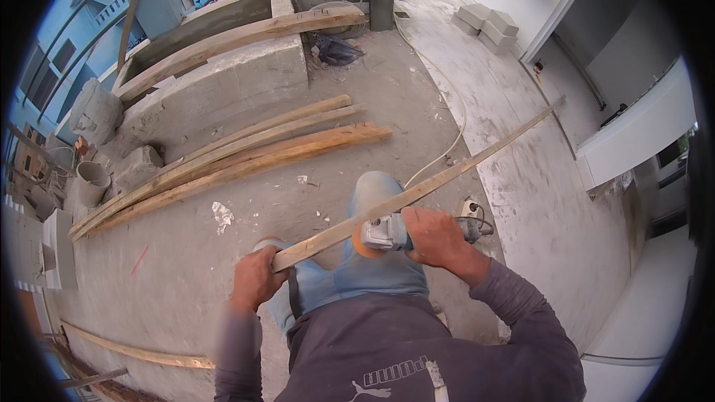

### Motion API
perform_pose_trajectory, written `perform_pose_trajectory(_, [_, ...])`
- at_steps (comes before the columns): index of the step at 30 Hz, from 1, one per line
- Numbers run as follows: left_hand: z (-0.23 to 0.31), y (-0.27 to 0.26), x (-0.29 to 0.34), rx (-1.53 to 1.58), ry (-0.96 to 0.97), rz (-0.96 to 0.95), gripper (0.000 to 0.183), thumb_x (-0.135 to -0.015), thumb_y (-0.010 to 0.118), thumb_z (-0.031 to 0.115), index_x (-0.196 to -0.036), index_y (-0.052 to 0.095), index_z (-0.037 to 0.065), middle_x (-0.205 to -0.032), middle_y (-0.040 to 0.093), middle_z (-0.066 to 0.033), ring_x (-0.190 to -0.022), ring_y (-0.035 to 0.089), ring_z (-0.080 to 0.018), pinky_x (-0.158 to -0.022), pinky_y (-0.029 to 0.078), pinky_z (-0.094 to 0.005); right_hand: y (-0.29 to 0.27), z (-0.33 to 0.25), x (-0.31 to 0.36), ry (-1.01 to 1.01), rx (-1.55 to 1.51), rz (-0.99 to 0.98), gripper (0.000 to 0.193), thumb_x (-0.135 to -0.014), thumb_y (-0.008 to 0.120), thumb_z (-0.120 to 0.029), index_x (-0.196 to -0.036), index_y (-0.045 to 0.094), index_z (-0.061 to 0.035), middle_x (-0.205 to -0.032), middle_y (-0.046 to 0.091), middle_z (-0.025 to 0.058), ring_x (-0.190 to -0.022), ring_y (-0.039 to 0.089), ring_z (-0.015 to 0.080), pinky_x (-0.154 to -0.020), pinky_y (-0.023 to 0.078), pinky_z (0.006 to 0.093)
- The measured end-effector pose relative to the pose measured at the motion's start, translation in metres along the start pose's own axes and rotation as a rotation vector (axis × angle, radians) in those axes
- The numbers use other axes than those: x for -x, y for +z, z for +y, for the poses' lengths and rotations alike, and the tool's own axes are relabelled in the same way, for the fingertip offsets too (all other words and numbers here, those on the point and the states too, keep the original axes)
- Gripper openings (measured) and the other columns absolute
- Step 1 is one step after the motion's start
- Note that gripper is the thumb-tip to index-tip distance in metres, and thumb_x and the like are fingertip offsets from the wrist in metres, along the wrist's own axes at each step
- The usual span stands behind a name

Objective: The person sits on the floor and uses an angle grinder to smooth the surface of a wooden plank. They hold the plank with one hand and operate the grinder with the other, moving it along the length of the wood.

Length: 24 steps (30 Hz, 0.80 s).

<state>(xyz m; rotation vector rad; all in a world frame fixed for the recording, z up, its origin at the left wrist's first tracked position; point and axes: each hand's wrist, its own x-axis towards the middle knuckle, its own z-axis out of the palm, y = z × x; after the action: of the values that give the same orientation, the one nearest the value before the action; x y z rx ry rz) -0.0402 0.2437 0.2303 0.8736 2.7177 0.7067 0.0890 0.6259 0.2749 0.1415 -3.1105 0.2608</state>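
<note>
A long, narrow wooden batten (439, 180) slants across my lap, from near my left knee up to the far right. My left hand (255, 277) is closed round its near end. In my right hand (439, 238) is a grey angle grinder (387, 232), gripped round its body. The grinder's orange disc (364, 243) sits right beside the batten's lower edge, over my jeans; whether it touches the wood I cannot tell. Behind the right hand, a black cord (484, 222) curls near a pale power socket (471, 209).
Several loose wooden battens (298, 150) lie on the dusty concrete floor at the left. Beyond them, a thick plank (246, 43) rests along a concrete ledge (223, 82). Grey blocks (488, 26) are stacked by the far-right wall. A pale cable (460, 115) trails across the floor.
</note>
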Motion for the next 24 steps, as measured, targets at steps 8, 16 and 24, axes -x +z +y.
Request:
perform_pose_trajectory(8, [-0.007,0.002,0.001,-0.016,-0.006,0.001,0.04,-0.075,0.095,0.027,-0.1,0.071,0.009,-0.089,0.075,-0.0171,-0.086,0.074,-0.0426,-0.075,0.057,-0.0525,-0.002,-0.016,-0.012,-0.008,0.025,-0.057,0.057,-0.067,0.096,-0.023,-0.104,0.056,-0.0057,-0.094,0.069,0.0167,-0.083,0.075,0.0402,-0.071,0.06,0.0512])
perform_pose_trajectory(16, [-0.019,0.005,-0.001,-0.018,-0.019,-0.034,0.039,-0.077,0.093,0.031,-0.096,0.068,0.007,-0.087,0.074,-0.0173,-0.089,0.072,-0.0445,-0.077,0.056,-0.0547,0.008,0.012,-0.01,0.133,0.007,-0.055,0.055,-0.068,0.091,-0.024,-0.107,0.056,-0.0052,-0.095,0.07,0.0169,-0.085,0.071,0.0451,-0.073,0.058,0.0537])
perform_pose_trajectory(24, [-0.062,-0.003,-0.044,0.37,-0.222,-0.543,0.054,-0.081,0.093,0.035,-0.12,0.077,0.001,-0.101,0.081,-0.0162,-0.087,0.079,-0.0293,-0.074,0.06,-0.0417,0.017,-0.037,-0.016,-0.137,0.049,0.115,0.054,-0.066,0.093,-0.021,-0.104,0.059,-0.0061,-0.091,0.067,0.0129,-0.079,0.071,0.0349,-0.07,0.057,0.0469])
